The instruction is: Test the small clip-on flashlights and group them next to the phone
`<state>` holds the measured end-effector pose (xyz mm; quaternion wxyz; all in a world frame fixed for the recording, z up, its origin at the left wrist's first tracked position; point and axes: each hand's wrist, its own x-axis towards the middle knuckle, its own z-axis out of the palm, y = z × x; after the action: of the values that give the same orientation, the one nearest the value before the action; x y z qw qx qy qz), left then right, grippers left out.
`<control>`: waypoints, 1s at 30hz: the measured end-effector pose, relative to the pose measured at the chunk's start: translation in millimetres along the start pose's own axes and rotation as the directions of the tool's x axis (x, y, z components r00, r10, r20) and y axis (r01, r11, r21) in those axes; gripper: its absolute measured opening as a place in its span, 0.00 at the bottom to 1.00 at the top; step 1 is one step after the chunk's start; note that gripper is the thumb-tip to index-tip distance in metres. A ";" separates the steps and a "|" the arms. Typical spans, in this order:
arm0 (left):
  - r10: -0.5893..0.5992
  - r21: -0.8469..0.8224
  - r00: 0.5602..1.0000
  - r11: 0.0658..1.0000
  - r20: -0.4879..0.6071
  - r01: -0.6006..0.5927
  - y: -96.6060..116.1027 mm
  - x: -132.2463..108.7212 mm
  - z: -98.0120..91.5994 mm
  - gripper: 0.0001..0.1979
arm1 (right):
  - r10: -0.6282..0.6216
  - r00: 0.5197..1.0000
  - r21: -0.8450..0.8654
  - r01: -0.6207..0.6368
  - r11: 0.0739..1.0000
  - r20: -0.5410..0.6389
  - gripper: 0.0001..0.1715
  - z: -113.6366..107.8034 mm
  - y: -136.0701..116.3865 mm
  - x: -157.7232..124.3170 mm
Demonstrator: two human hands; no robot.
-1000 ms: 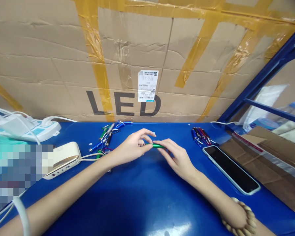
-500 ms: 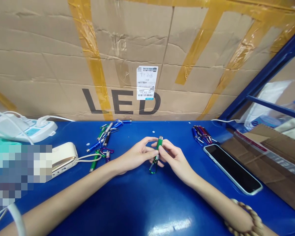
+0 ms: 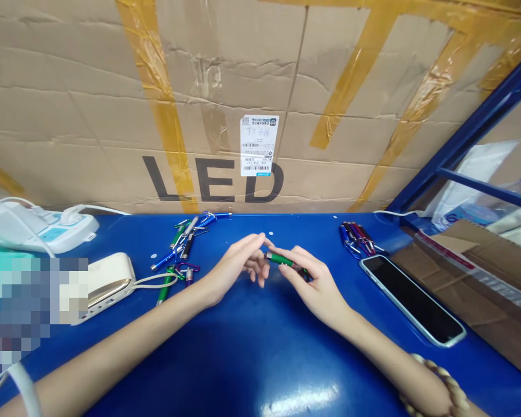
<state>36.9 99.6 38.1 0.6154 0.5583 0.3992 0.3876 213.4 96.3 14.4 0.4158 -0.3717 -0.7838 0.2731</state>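
My right hand pinches a small green keychain flashlight between thumb and fingers. The light lies nearly level, its silver end pointing left; its carabiner clip is mostly hidden behind my palm. Just left of that end, my left hand is cupped with loosely curled fingers and nothing visible in it. Its fingertips come very near my right fingers. Farther left lies a loose pile of keychain flashlights in green, blue, black, silver and purple, with clips. Several more lights in blue and red lie side by side at the right.
A large cardboard box stands along the back of the blue table. At the left are a power strip and a cream power bank. A phone, flattened cardboard and a blue metal frame occupy the right.
The green flashlight has turned from upright to nearly level, silver end now leftward. My left hand has let go of it and moved slightly left; my right hand keeps hold.
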 end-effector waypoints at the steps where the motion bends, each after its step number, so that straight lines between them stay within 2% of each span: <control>1: 0.005 -0.005 1.000 1.000 -0.027 -0.005 0.4 0.4 -0.7 0.19 | -0.013 1.000 -0.013 0.013 1.000 0.022 0.19 0.6 0.7 -0.2; 6: 0.108 0.067 0.991 0.992 -0.078 -0.103 -7.0 2.3 -1.4 0.13 | -0.009 0.997 -0.057 0.014 0.998 0.075 0.23 1.0 6.1 -1.9; 14: 0.106 0.070 0.990 0.993 -0.096 -0.100 -5.3 -0.9 0.4 0.08 | 0.026 0.991 -0.049 -0.020 0.999 0.130 0.22 -0.5 4.9 -2.1; 21: 0.169 0.107 0.968 0.983 -0.186 -0.151 -2.4 -3.5 -1.3 0.09 | 0.065 0.976 0.019 -0.071 0.997 0.208 0.21 2.0 -2.0 -0.8; 26: 0.146 0.146 0.977 0.982 -0.158 -0.123 -3.0 -3.5 0.7 0.09 | 0.073 0.984 0.038 -0.080 0.996 0.160 0.19 1.4 -1.9 0.2; 30: 0.162 0.142 0.951 0.982 -0.262 -0.128 -6.2 -0.9 0.5 0.11 | 0.087 0.995 -0.001 -0.087 0.996 0.052 0.16 -0.6 0.3 1.6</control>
<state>37.2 98.1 32.0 0.4888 0.5646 0.4610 0.4793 213.4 97.9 15.2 0.3831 -0.3981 -0.7774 0.3008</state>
